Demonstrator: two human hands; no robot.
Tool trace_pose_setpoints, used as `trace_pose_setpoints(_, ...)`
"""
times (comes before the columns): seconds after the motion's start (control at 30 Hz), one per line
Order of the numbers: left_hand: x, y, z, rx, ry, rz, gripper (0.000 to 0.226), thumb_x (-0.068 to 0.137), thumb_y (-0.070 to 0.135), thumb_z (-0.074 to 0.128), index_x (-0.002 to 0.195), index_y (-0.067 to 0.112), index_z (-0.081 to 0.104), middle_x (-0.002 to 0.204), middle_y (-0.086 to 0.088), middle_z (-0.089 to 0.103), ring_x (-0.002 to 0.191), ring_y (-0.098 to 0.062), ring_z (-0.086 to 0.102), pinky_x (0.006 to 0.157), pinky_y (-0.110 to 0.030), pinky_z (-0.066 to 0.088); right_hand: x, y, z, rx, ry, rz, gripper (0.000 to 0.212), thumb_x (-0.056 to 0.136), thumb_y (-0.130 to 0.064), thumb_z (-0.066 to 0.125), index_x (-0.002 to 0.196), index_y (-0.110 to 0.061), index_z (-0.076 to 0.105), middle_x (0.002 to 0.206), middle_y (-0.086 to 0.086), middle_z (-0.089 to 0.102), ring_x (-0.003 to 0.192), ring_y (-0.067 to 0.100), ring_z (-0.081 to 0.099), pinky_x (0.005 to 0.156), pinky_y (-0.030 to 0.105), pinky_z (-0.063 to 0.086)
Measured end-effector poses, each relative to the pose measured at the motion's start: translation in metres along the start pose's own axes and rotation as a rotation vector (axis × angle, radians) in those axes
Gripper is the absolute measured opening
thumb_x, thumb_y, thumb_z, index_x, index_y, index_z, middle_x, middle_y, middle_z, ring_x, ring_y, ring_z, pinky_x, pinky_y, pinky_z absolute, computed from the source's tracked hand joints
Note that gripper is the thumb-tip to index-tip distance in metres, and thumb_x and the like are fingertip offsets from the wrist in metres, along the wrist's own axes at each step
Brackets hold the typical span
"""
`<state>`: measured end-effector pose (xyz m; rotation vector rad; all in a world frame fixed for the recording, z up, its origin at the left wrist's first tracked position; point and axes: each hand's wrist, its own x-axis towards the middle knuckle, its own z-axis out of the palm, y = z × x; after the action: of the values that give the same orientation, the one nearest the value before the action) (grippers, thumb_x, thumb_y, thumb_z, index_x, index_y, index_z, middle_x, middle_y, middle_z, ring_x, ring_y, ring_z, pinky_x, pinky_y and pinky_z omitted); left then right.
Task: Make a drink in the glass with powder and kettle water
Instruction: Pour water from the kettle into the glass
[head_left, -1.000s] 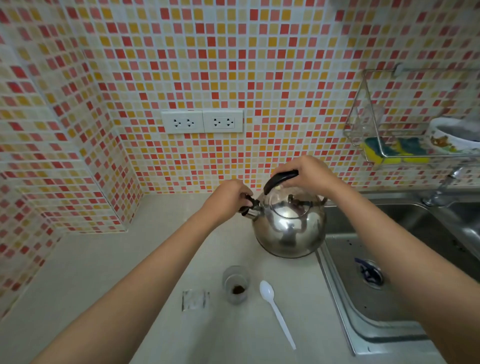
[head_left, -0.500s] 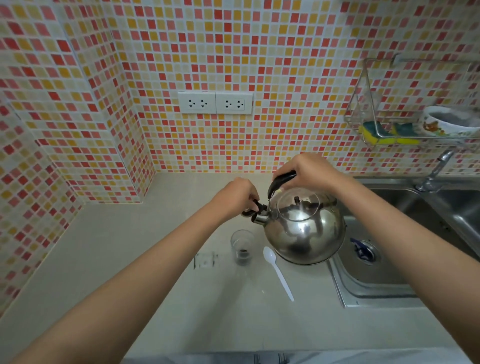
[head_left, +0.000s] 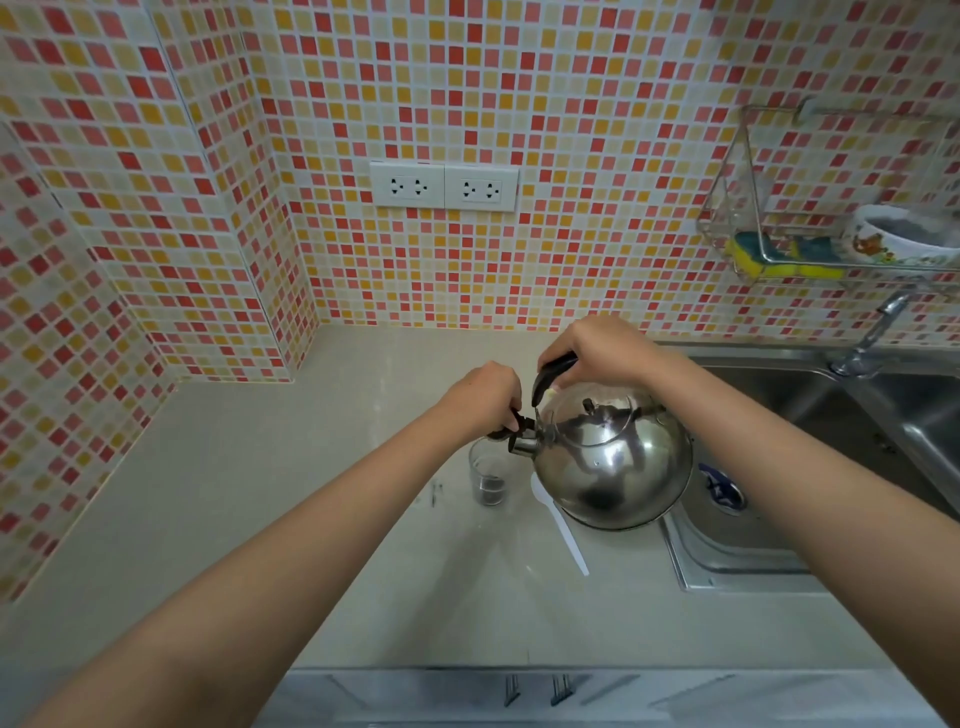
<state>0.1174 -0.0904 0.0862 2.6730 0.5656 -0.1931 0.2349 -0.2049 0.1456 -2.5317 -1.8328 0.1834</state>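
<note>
A round steel kettle (head_left: 613, 462) hangs tilted above the counter, its spout pointing left over a small clear glass (head_left: 487, 475). Dark powder lies at the bottom of the glass. My right hand (head_left: 597, 353) grips the kettle's black handle from above. My left hand (head_left: 485, 397) pinches the black spout cap and holds it back. A white plastic spoon (head_left: 563, 530) lies on the counter just right of the glass, its bowl partly under the kettle. A torn clear sachet (head_left: 435, 491) lies to the left of the glass.
A steel sink (head_left: 737, 551) with a drain sits right of the kettle, a tap (head_left: 878, 327) behind it. A wire rack (head_left: 748, 228) on the tiled wall holds sponges and a bowl. Two wall sockets (head_left: 444, 186) sit above the beige counter (head_left: 260, 493).
The kettle has come forward from behind the glass and now tilts with its spout right over the glass rim. Both hands keep their grips. The view has pulled back.
</note>
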Motion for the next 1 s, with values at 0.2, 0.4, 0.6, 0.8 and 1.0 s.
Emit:
trace_pose_setpoints(0.2, -0.002, -0.001, 0.003, 0.009, -0.018, -0.010, 0.035, 0.082, 0.013, 0.074, 0.116, 0.004, 0.070, 0.115, -0.016, 0.069, 0.101, -0.032, 0.067, 0.084, -0.035, 0.052, 0.003, -0.006, 0.000, -0.028, -0.046, -0.022, 0.020, 0.078, -0.030, 0.073, 0.098, -0.029, 0.073, 0.087, -0.006, 0.075, 0.080, 0.016, 0.065, 0.072, 0.040, 0.056)
trace_pose_setpoints(0.4, -0.005, -0.004, 0.004, 0.011, -0.012, -0.004, 0.033, 0.083, 0.012, 0.074, 0.114, 0.005, 0.071, 0.113, -0.016, 0.070, 0.099, -0.032, 0.067, 0.081, -0.035, 0.052, 0.005, -0.010, -0.001, -0.040, -0.055, -0.036, 0.021, 0.078, -0.030, 0.072, 0.099, -0.030, 0.073, 0.088, -0.008, 0.074, 0.082, 0.015, 0.064, 0.074, 0.042, 0.057)
trace_pose_setpoints(0.6, -0.005, -0.003, 0.004, 0.008, -0.031, -0.017, 0.033, 0.084, 0.012, 0.072, 0.116, 0.004, 0.071, 0.116, -0.015, 0.069, 0.102, -0.032, 0.066, 0.087, -0.036, 0.054, 0.008, -0.012, -0.001, -0.046, -0.073, -0.030, 0.020, 0.077, -0.031, 0.073, 0.098, -0.031, 0.073, 0.086, -0.009, 0.074, 0.080, 0.015, 0.064, 0.073, 0.042, 0.057)
trace_pose_setpoints(0.8, -0.004, -0.003, 0.005, 0.011, -0.056, -0.023, 0.035, 0.084, 0.014, 0.073, 0.118, 0.005, 0.069, 0.117, -0.015, 0.069, 0.103, -0.032, 0.066, 0.088, -0.036, 0.053, 0.009, -0.013, -0.001, -0.061, -0.086, -0.044, 0.019, 0.077, -0.032, 0.073, 0.096, -0.032, 0.073, 0.083, -0.011, 0.072, 0.076, 0.014, 0.063, 0.070, 0.040, 0.057)
trace_pose_setpoints(1.0, -0.005, -0.005, 0.005, 0.013, -0.035, -0.007, 0.033, 0.084, 0.014, 0.073, 0.115, 0.006, 0.071, 0.114, -0.015, 0.070, 0.100, -0.032, 0.067, 0.085, -0.036, 0.054, 0.012, -0.015, -0.002, -0.073, -0.083, -0.045, 0.022, 0.078, -0.031, 0.074, 0.099, -0.030, 0.073, 0.087, -0.009, 0.074, 0.078, 0.014, 0.063, 0.072, 0.039, 0.056)
